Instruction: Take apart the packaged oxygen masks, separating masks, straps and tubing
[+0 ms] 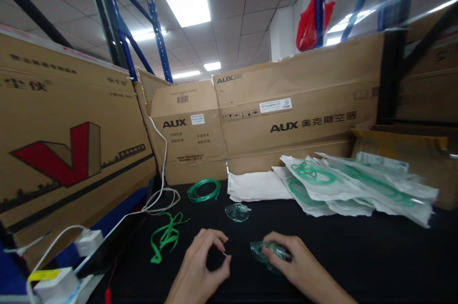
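My right hand [288,254] is closed around a clear greenish oxygen mask [258,249] just above the black table; its fingers hide part of the mask. To its left, my left hand [207,261] is curled with thumb and forefinger close together. Between those fingertips shows a small thin whitish strip [224,253], too small to name exactly. Beyond both hands lies a second clear mask [236,212]. A tangle of green elastic straps [167,237] rests left of my left hand. Farther back is a coil of green tubing [203,190].
Packs with green tubing [322,182] are piled at the back right, beside a white pack [257,186]. Cardboard panels [300,99] wall the rear and left. A white cable [165,151] and white plugs [55,287] occupy the left side.
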The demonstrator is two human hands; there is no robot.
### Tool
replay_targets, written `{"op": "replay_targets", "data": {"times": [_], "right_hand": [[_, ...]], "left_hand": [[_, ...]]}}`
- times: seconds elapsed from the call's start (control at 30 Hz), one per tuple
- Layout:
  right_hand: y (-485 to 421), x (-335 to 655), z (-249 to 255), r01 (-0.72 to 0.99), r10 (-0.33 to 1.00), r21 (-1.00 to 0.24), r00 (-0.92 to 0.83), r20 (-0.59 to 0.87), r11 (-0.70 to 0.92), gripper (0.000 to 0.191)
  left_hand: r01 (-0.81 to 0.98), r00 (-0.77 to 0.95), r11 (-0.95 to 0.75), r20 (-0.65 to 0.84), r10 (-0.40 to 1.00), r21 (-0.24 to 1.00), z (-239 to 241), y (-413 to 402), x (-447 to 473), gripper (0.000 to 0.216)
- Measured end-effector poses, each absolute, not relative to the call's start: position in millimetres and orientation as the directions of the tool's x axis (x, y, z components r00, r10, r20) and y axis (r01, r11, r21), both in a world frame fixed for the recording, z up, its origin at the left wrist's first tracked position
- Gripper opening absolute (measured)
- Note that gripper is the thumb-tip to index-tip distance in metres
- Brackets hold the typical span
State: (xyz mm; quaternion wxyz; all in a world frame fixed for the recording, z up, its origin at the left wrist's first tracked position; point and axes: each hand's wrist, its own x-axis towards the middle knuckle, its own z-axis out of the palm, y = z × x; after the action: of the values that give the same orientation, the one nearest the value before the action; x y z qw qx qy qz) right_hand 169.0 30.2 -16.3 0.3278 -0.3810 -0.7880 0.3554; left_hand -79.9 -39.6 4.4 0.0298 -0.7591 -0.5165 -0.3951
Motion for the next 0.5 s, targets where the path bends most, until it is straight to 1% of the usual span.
{"op": "replay_targets", "data": {"times": [0.13, 0.23, 0.33, 0.5], "right_hand": [[28.7, 170.8, -14.3, 0.352, 0.835, -0.822, -0.493, 0.243, 0.447, 0.034], [29.3, 172.4, -17.3, 0.35, 0.831, -0.821, -0.5, 0.243, 0.451, 0.035], [30.9, 172.9, -20.2, 0.352, 0.839, -0.824, -0.486, 0.244, 0.444, 0.035], [30.4, 172.3, -17.0, 0.307, 0.841, -0.85, -0.48, 0.251, 0.429, 0.034]], "left_hand": [[0.87, 0.173, -0.386, 0.542, 0.823, 0.307, 4.0, -44.5, -114.5, 0.013], [0.899, 0.145, -0.319, 0.484, 0.863, 0.3, 0.1, -46.1, -129.6, 0.026], [0.914, 0.126, -0.287, 0.471, 0.873, 0.287, -6.1, -47.3, -137.6, 0.041], [0.935, 0.138, -0.278, 0.496, 0.857, 0.221, -13.3, -51.0, -149.1, 0.045]]}}
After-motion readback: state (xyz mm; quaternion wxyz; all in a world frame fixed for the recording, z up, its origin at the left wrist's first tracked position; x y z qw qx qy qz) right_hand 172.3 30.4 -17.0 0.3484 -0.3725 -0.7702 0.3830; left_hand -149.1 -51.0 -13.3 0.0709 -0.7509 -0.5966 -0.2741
